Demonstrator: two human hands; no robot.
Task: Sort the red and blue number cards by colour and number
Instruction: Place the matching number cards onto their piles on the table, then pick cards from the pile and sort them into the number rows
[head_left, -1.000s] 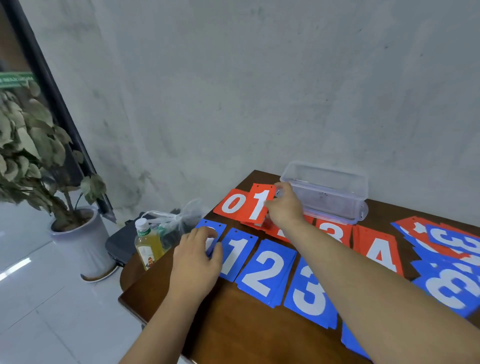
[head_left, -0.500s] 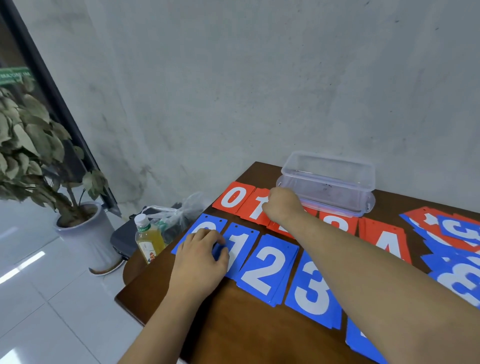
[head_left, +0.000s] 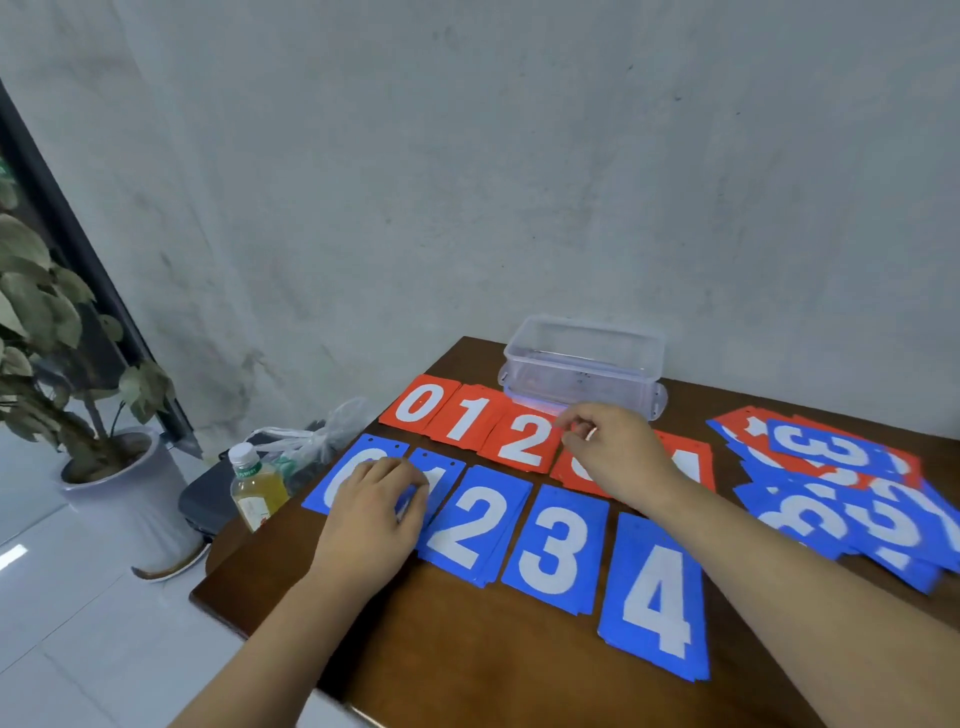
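while the left hand (head_left: 374, 506) lies loose across the blue 0 pile (head_left: 337, 478) and blue 1 pile (head_left: 441, 470), pressing down and gripping nothing, the right hand (head_left: 618, 457) curls over the red 3 pile (head_left: 571, 475). whether it pinches a card cannot be told. the risk looks like this: a wrist brushing the red 2 pile (head_left: 519, 441) skews the tight rows, and a careless drag could scatter the mixed heap (head_left: 841, 488) on the right.

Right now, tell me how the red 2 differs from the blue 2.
The red 2 has a red ground; the blue 2 a blue one. The red 2 lies in the far row, by the box; the blue 2 in the near row. Both show a white 2, face up.
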